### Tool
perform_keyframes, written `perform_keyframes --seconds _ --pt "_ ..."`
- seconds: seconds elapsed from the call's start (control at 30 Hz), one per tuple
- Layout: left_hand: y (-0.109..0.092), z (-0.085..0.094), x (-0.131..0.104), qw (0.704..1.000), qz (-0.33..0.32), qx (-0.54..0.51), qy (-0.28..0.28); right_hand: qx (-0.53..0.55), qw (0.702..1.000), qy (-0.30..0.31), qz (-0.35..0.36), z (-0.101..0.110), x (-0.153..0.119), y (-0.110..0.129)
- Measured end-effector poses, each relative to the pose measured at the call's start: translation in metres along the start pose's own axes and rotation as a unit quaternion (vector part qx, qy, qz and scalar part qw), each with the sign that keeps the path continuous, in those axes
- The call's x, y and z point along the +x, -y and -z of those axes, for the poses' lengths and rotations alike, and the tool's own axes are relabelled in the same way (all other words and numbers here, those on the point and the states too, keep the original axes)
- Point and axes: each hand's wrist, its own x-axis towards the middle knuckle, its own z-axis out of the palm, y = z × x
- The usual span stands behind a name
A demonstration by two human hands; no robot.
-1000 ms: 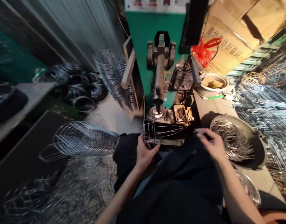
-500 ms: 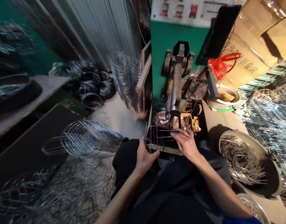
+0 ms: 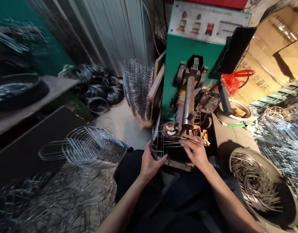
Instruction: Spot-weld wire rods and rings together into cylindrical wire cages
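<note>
- Left hand (image 3: 149,165): thumb and fingers grip the near left corner of the wire frame, thumb along its lower edge.
- Right hand (image 3: 195,151): fingertips drawn together, pinching what looks like a thin wire piece (image 3: 188,138) at the frame's right end; exact contact too fine to tell.
- Wire frame (image 3: 157,139): above the person's lap, in front of the green machine (image 3: 174,55), its long wires running right, below the tip of the metal cylinder (image 3: 189,100).
- Change noted: a second ago the right hand was out beside the round pan (image 3: 293,199); now it is at the frame. The left hand's hold is unchanged.
- Significance, as judged: both hands now serve one workpiece, the left steadying, the right placing wire near the cylinder's tip.
- Round pan: at right, holding loose bent wires (image 3: 253,181).
- Wire-loop stack (image 3: 94,147): at left, beside the person's leg.
- Round dish (image 3: 168,129): white scraps inside, just behind the frame.
</note>
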Motion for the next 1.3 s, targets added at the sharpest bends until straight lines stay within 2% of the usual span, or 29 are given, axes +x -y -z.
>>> perform_keyframes --seconds 0.23,0.53,0.67,0.87,1.0,1.13,1.3 --pt "0.000 0.002 0.008 0.999 -0.024 -0.022 0.004 -0.015 1.000 -0.006 -0.009 -0.006 0.004 -0.002" --pt "0.006 -0.002 0.013 0.998 0.013 -0.054 0.037 -0.054 0.999 -0.009 0.000 -0.005 0.004 0.003" --pt "0.006 0.000 0.018 0.999 -0.001 -0.016 0.031 -0.060 0.998 -0.014 0.002 -0.008 0.004 0.002" --pt "-0.001 0.007 0.021 0.999 -0.017 0.034 0.032 -0.064 0.997 -0.046 -0.002 -0.017 0.002 0.003" --pt "0.000 0.009 0.022 0.998 -0.013 0.036 0.045 -0.058 0.993 -0.089 -0.051 -0.017 0.002 0.006" --pt "-0.001 0.009 0.034 0.998 -0.028 0.025 0.057 -0.060 0.988 -0.117 -0.079 -0.014 0.009 -0.001" --pt "-0.004 0.009 0.057 0.996 -0.038 0.016 0.078 -0.014 0.989 -0.107 -0.101 -0.013 0.017 -0.009"
